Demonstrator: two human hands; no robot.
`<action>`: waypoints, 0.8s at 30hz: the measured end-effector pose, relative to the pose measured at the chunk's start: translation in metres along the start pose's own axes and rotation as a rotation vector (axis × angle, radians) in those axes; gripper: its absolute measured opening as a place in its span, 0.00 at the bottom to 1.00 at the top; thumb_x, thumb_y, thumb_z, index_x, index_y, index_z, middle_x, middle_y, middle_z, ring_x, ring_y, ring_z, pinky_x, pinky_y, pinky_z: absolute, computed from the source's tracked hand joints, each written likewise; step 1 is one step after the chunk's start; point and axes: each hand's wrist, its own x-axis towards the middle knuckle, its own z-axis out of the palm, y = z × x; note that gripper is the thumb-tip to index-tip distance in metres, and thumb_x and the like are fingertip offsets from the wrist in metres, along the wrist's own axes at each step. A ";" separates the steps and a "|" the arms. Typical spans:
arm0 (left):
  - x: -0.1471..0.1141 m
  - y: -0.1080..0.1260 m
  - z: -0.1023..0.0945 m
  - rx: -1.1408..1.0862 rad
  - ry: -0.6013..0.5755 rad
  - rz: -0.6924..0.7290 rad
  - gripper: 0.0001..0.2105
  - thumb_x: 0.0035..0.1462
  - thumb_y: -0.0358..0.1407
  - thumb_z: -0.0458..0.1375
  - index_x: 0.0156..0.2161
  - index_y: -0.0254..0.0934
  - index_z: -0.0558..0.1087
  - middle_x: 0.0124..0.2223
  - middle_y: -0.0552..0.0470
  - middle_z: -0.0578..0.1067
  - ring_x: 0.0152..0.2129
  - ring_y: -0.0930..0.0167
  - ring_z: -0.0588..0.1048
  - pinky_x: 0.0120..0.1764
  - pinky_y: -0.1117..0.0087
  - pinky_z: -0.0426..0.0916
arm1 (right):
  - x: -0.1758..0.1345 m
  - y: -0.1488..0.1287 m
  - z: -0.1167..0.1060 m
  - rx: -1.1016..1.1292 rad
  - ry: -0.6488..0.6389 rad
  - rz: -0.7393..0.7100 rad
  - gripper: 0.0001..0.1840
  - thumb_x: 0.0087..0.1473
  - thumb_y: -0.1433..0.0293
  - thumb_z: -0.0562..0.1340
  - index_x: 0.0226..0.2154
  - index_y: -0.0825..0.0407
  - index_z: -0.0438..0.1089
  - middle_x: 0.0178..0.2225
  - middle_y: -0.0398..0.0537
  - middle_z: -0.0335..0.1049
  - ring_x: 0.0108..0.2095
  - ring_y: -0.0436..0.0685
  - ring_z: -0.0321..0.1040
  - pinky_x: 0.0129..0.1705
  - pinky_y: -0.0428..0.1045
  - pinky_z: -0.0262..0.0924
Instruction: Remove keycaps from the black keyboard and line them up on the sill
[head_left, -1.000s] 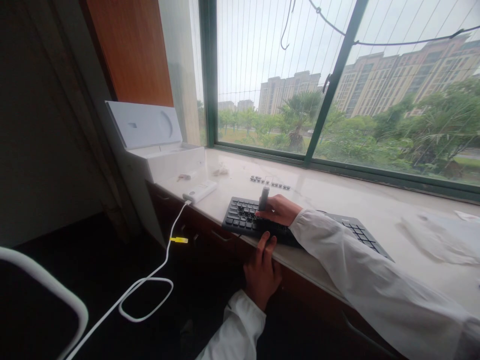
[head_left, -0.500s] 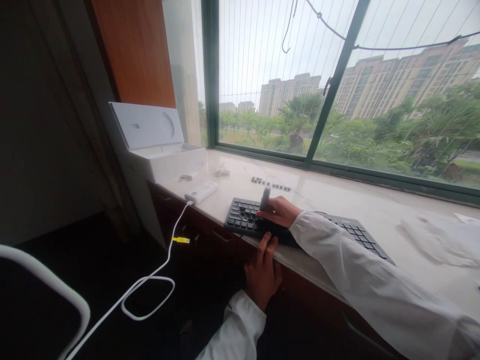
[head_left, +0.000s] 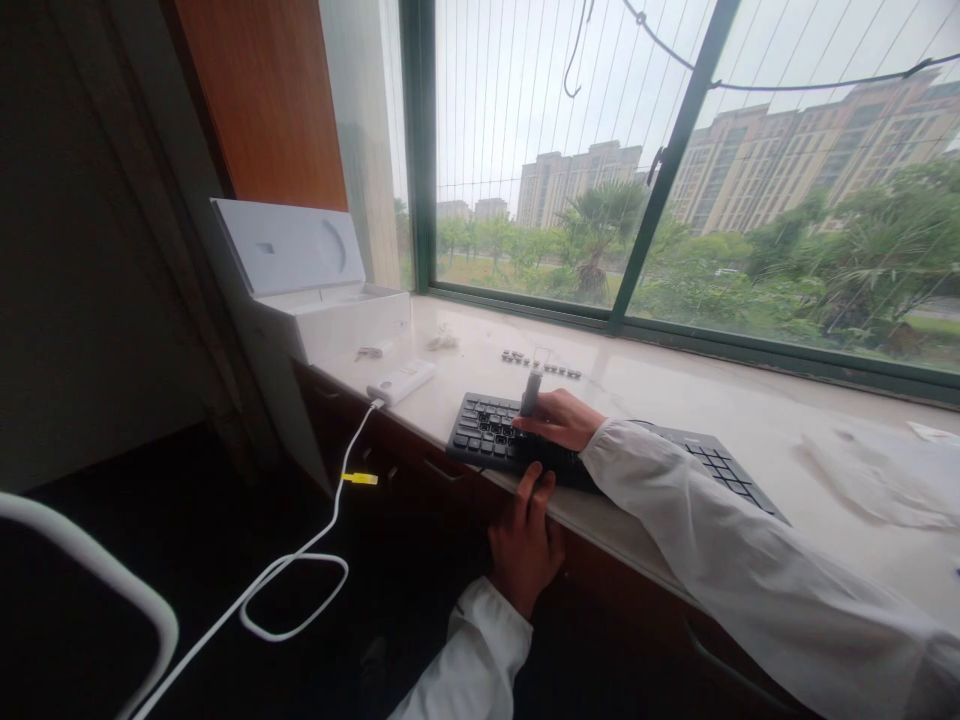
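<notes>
A black keyboard (head_left: 474,440) lies along the front of the white sill, with several keycaps off in its left part. My right hand (head_left: 566,420) is closed around the dark handle of a keycap puller (head_left: 531,392), held upright over those bare switches. Thin wire loops stick up from the puller's top; its lower end is hidden by my fingers. My left hand (head_left: 528,540) reaches up from below the sill, two fingers stretched out against the keyboard's front edge. Behind the keyboard, loose keycaps (head_left: 559,371) lie in short rows.
An open white box (head_left: 330,325) stands at the sill's left end. Before it lies a white power bank (head_left: 401,381) with a white cable (head_left: 335,515) hanging down. Clear plastic bags (head_left: 870,485) lie at the right. A green-framed window (head_left: 517,308) runs behind the sill.
The view has shifted very slightly. Both hands, the puller and the keyboard keep practically the same places.
</notes>
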 end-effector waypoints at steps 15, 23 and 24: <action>-0.001 0.001 0.000 -0.002 0.002 -0.010 0.30 0.52 0.24 0.53 0.61 0.43 0.60 0.63 0.51 0.63 0.50 0.68 0.72 0.45 0.69 0.73 | -0.001 -0.001 0.004 -0.043 0.045 -0.025 0.22 0.56 0.52 0.57 0.25 0.54 0.66 0.19 0.41 0.60 0.20 0.47 0.53 0.24 0.45 0.47; -0.001 0.001 0.000 0.014 0.003 0.001 0.31 0.52 0.25 0.54 0.61 0.43 0.60 0.63 0.51 0.63 0.50 0.68 0.73 0.46 0.69 0.73 | -0.001 -0.001 0.003 -0.048 0.035 -0.049 0.23 0.56 0.52 0.57 0.25 0.54 0.67 0.19 0.42 0.62 0.20 0.47 0.54 0.25 0.45 0.47; -0.001 0.000 0.000 0.011 0.002 0.002 0.31 0.52 0.25 0.54 0.61 0.43 0.60 0.63 0.51 0.63 0.49 0.68 0.73 0.45 0.70 0.73 | -0.001 -0.002 0.003 -0.055 0.037 -0.058 0.22 0.56 0.52 0.57 0.26 0.54 0.67 0.19 0.42 0.62 0.20 0.47 0.54 0.25 0.45 0.47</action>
